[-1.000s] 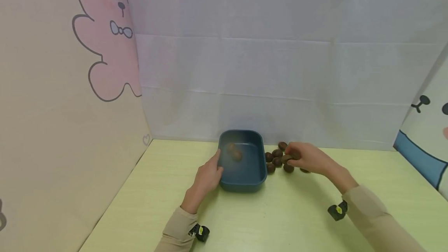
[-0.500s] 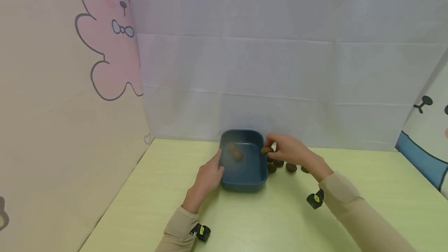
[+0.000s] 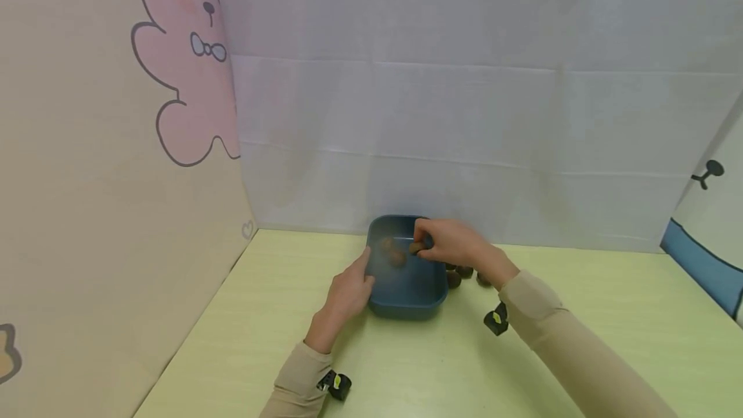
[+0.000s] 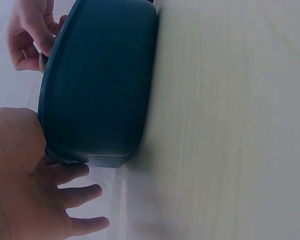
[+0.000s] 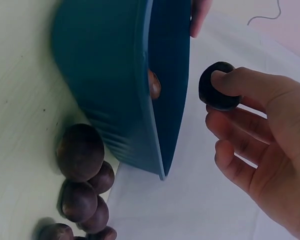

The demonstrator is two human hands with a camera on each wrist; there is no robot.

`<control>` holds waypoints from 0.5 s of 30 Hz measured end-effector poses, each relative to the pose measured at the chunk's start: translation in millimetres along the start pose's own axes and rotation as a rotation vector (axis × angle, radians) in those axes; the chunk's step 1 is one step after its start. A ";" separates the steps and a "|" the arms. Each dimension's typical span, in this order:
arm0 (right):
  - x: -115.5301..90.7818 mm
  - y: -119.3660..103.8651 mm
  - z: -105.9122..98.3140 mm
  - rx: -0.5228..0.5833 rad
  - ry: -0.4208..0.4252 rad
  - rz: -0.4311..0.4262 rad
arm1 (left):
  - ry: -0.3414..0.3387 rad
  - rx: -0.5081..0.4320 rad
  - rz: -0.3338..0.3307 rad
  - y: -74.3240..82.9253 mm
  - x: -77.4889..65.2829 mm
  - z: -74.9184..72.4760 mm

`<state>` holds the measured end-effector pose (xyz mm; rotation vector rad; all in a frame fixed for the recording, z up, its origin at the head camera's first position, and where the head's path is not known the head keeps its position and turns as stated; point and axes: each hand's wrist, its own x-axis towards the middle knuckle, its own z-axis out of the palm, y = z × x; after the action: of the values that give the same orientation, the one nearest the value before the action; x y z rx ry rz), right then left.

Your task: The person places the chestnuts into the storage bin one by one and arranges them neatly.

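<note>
Pale-yellow desk (image 3: 441, 373), back edge: left hand (image 3: 346, 292) grips a dark-blue rectangular plastic tub (image 3: 406, 311); right hand (image 3: 455, 242), pinching a round dark-brown ball (image 5: 212, 96), has crossed its right rim, transfer apparently nearly done.

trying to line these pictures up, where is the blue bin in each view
Head: blue bin, just right of centre, below mid-height.
Left wrist: blue bin, upper left, outer side showing.
Right wrist: blue bin, top, mostly left of centre.
Shared landmark: right grip, at the bin's upper right in head; top left in left wrist; right side in right wrist.
</note>
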<state>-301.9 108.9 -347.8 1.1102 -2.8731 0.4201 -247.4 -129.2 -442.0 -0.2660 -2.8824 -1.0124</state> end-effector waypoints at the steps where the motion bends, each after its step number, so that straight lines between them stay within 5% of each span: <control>1: 3.5 -1.4 1.2 -0.004 -0.012 -0.001 | -0.001 -0.001 -0.002 0.1 -0.1 -0.4; 15: 54.6 -12.6 25.2 -0.020 -0.175 0.007 | -0.018 -0.014 -0.040 1.3 0.9 -0.9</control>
<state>-332.5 57.6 -362.1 1.1903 -3.0242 0.3082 -248.0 -128.7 -440.4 -0.2200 -2.9089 -1.0425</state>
